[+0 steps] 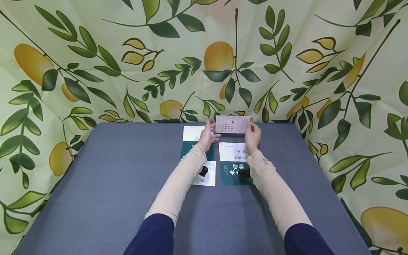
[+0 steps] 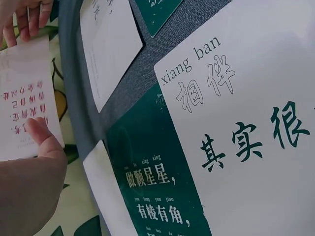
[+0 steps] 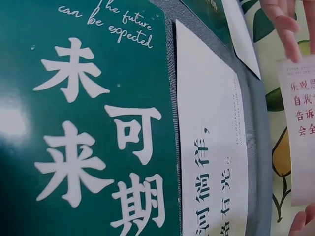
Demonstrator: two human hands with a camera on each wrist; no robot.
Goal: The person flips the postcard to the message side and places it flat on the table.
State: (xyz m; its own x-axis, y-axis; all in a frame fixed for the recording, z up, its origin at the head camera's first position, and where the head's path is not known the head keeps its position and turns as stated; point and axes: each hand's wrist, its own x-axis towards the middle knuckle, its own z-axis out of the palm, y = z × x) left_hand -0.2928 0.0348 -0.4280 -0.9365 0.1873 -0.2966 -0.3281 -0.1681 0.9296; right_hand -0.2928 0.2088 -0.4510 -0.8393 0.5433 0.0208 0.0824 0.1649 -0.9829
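Note:
A pale pink card (image 1: 232,124) with red Chinese writing is raised at the table's far edge. My right hand (image 1: 253,136) pinches its right end. At the other end my left hand (image 1: 206,136) has its fingers extended beside the card, and its thumb overlaps the card in the left wrist view. Beneath the left arm lies a column of cards: a white card (image 1: 192,133), a green card (image 1: 186,148) and a white card (image 1: 209,179). Under the right arm are a white card (image 1: 231,152) and a green card (image 1: 229,179) with white characters.
A grey cloth covers the table (image 1: 127,184). Behind its far edge hangs a curtain (image 1: 188,88) printed with leaves and yellow fruit. Small black devices sit at both wrists, over the nearest cards in the head view.

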